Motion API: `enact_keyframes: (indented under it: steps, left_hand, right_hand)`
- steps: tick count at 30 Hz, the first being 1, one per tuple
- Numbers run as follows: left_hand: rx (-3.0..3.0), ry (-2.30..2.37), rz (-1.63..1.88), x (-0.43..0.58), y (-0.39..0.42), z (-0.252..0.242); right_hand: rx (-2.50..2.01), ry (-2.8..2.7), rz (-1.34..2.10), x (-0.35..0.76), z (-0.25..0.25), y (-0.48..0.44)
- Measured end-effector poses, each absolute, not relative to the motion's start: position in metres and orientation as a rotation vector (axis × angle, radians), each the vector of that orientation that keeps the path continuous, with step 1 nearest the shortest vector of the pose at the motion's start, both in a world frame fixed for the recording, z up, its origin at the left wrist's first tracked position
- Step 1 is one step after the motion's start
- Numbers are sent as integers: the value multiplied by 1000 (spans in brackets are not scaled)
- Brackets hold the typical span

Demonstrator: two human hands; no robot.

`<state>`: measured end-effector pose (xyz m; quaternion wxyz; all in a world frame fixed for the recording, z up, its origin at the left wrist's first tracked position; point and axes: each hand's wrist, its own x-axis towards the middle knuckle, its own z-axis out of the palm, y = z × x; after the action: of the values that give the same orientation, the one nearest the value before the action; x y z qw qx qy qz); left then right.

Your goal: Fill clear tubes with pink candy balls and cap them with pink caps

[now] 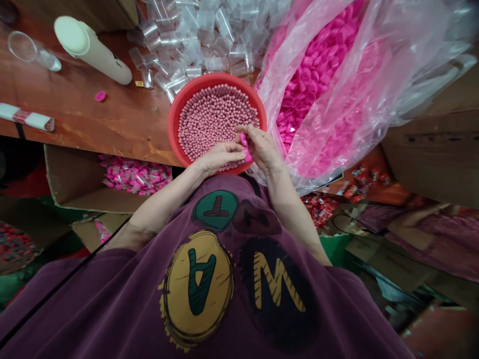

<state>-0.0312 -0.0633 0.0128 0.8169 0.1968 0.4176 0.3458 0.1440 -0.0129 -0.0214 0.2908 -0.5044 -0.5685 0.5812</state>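
My left hand (220,155) and my right hand (262,147) meet over the near rim of a red bowl (175,117) filled with small pink balls (215,117). Both hands have their fingers pinched together around a small pink piece (245,144) held between them; it looks like a pink cap on a small container, partly hidden by the fingers. To the right, an open clear plastic bag (374,75) holds a mass of bright pink caps (318,65). Behind the bowl lies a heap of small clear plastic containers (198,35).
The bowl sits on a brown wooden table (93,119). A white cylinder (92,50), a clear cup (32,50) and one loose pink cap (100,96) lie at the left. A cardboard box (75,179) of pink packed items stands below the table edge. Red packets (337,199) lie lower right.
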Motion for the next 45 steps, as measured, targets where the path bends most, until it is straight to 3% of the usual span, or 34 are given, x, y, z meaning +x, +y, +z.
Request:
enact_keyframes:
  steps: [7, 11, 16, 26, 39, 45]
  left_hand:
    - [204, 1002, 887, -35, -55, 5]
    - [110, 1005, 949, -29, -52, 2]
    - [12, 964, 895, -22, -51, 0]
    - [283, 1188, 940, -25, -57, 6]
    - [210, 1057, 967, -19, -77, -12]
    - [436, 1297, 959, -35, -96, -26]
  right_hand:
    - [-1250, -1731, 1406, 155, 15, -21]
    - [-1232, -2125, 1168, 154, 10, -37]
    - [-1275, -2123, 983, 145, -3, -43]
    - [-1337, -2208, 963, 149, -17, -38]
    - [-1413, -2435, 801, 143, -17, -41]
    - [-1333, -2469, 1047, 117, -26, -57]
